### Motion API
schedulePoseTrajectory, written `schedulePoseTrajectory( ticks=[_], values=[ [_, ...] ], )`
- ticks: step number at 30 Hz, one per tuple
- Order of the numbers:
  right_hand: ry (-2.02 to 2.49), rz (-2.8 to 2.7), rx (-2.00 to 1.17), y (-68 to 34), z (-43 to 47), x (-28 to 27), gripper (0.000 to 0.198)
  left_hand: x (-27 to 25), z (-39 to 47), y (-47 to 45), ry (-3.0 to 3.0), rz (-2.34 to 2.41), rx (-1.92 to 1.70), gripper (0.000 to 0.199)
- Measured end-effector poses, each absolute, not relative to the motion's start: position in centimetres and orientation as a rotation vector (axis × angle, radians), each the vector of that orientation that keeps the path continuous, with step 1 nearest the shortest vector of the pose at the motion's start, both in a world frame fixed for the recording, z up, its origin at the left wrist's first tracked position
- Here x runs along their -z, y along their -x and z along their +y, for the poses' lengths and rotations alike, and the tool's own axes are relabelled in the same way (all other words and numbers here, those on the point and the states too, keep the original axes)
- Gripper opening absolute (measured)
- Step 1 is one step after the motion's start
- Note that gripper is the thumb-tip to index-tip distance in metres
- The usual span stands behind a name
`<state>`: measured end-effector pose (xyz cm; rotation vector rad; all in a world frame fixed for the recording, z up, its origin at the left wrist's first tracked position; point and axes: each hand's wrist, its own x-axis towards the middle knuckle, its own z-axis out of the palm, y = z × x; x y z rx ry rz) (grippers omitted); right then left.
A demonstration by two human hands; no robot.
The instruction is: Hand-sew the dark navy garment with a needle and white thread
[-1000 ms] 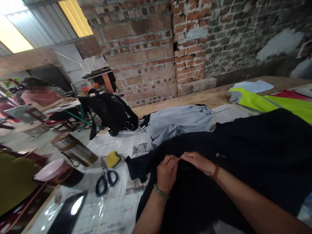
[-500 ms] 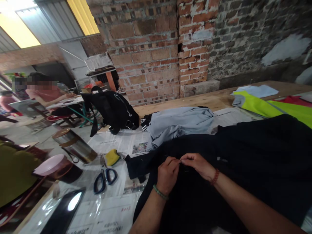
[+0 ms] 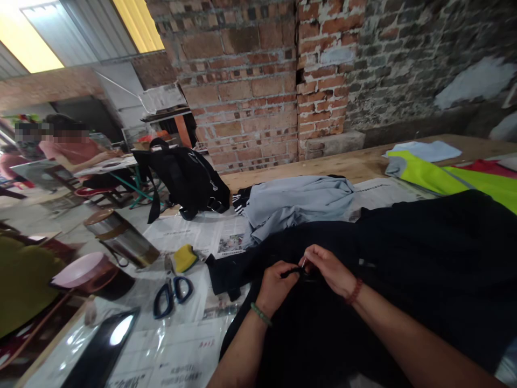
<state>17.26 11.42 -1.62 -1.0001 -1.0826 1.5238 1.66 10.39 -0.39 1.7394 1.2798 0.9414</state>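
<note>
Dark garment (image 3: 424, 242): big, near-black cloth, spread over the right and near part of the surface (image 3: 343, 163), bunched up right where the two hands meet. Small pale mark (image 3: 367, 263) on it, too blurry to read.
Left grip (image 3: 277, 285): fingertips pinched on a fold of that dark cloth. Green bracelet (image 3: 262, 314) on the wrist.
Right grip (image 3: 329, 269): thumb and finger closed on a thin shiny bit (image 3: 303, 264), honestly too tiny to say what it is. It's right by the left fingertips. Red bracelet (image 3: 354, 292) on this wrist.
Scissors (image 3: 171, 281): dark blue handles, lying on newspaper (image 3: 191, 234) left of the garment, handles toward the wearer.
Sponge-looking thing (image 3: 184, 259): yellow with a darker edge, just beside the blades.
Far left stuff: metal flask (image 3: 123, 240), dark tub with a pale pink top (image 3: 111, 281), and a shiny black flat thing (image 3: 100, 347) nearest the wearer.
Back row: black bag (image 3: 188, 180), crumpled grey cloth (image 3: 299, 200), then a neon yellow garment (image 3: 430, 175) off to the right.
Background: brick wall (image 3: 254, 102), plus a person in a pinkish top (image 3: 72, 153) sitting well apart.
</note>
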Motion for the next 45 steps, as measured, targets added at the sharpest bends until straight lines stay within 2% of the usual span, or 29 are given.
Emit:
schedulePoseTrajectory(
  ticks=[3,7,13,21,32,37,45],
  values=[
    [0.944,-1.066,-1.578,-17.3,11.3,1.5,0.029,0.4,10.4,-1.6,-1.709,1.259,-0.939,0.014],
    [0.914,-1.056,-1.638,-17.7,11.5,1.6,0.052,0.4,10.4,-1.6,-1.68,1.248,-0.944,0.015],
    [0.948,-1.194,-1.621,-18.0,11.5,1.6,0.028,0.2,10.5,-1.7,-1.635,1.284,-0.975,0.013],
    [0.995,-1.185,-1.493,-17.3,11.2,1.2,0.03,0.2,10.4,-2.0,-1.366,1.249,-0.951,0.013],
    [0.988,-0.981,-1.587,-17.7,12.0,1.3,0.03,0.1,10.7,-1.3,-1.142,1.165,-0.89,0.012],
    [1.014,-1.204,-1.496,-18.1,12.9,-1.5,0.03,-0.1,10.9,-0.8,-1.093,1.193,-0.941,0.013],
    [1.025,-1.336,-1.685,-19.4,17.1,-7.3,0.023,-0.2,11.0,-0.4,-0.997,1.208,-0.999,0.014]
  ],
)
